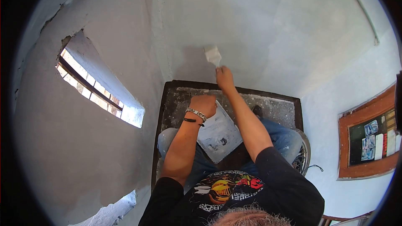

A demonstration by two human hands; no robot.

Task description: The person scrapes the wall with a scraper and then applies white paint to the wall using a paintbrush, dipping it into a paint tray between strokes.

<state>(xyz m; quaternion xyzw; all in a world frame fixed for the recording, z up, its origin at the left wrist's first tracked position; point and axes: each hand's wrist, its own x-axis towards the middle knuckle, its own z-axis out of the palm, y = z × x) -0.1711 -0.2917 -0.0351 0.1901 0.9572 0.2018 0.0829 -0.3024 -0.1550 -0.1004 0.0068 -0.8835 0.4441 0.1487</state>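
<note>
Wall point(268, 29) first: big white face, fresh skim looks even across most of it, corner w/ the left wall running up at about a third across. Slot window point(98, 88) on the left wall, well apart from where I'm working, so ignore it.

Under me a dark, splattered platform point(276, 106); my knees are over it. Footing matters, so lean from the shoulder and don't shift weight mid-stroke.

Plaster board point(220, 136) is the square white hawk held low in front of my lap, tilted a bit, w/ grey mix smeared on it. Left hand point(204, 105) is fisted at its top edge, grip hidden under the board so can't tell exactly how it's held. Keep it as level as I can so the mix doesn't slide.

Right hand point(225, 78) is closed on the handle of the trowel point(213, 55), arm fully extended. Blade is touching the wall just right of the corner, above the platform edge.

My take for a good pass: shallow blade angle, leading edge lifted slightly, steady pressure, long overlapping strokes away from the corner. Risk I see is ridges near the corner line, so feather those out.
</note>
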